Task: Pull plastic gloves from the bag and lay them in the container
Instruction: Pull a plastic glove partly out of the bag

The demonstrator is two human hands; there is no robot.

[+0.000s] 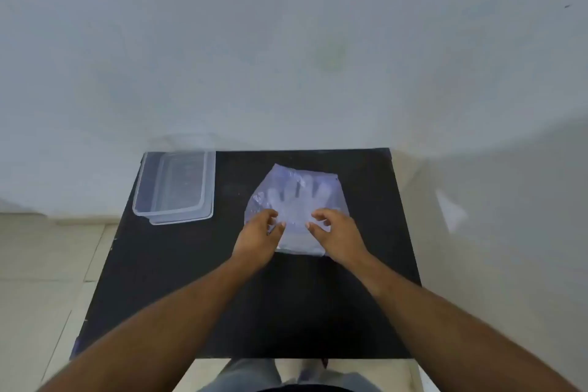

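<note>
A clear plastic bag [296, 192] of thin plastic gloves lies flat near the middle of the black table [178, 280]; glove fingers show through it, pointing away from me. My left hand [259, 237] rests on the bag's near left part with its fingertips pinching at the plastic. Over the near right part, my right hand [337, 232] has curled fingers touching the plastic. The frame does not show whether either hand has a firm hold. A clear rectangular container [175, 186] stands empty at the table's far left corner.
The container sits on what looks like its clear lid [191, 220], which sticks out at its near side. A pale wall rises right behind the table. Tiled floor lies to the left, and my legs show below the table's near edge.
</note>
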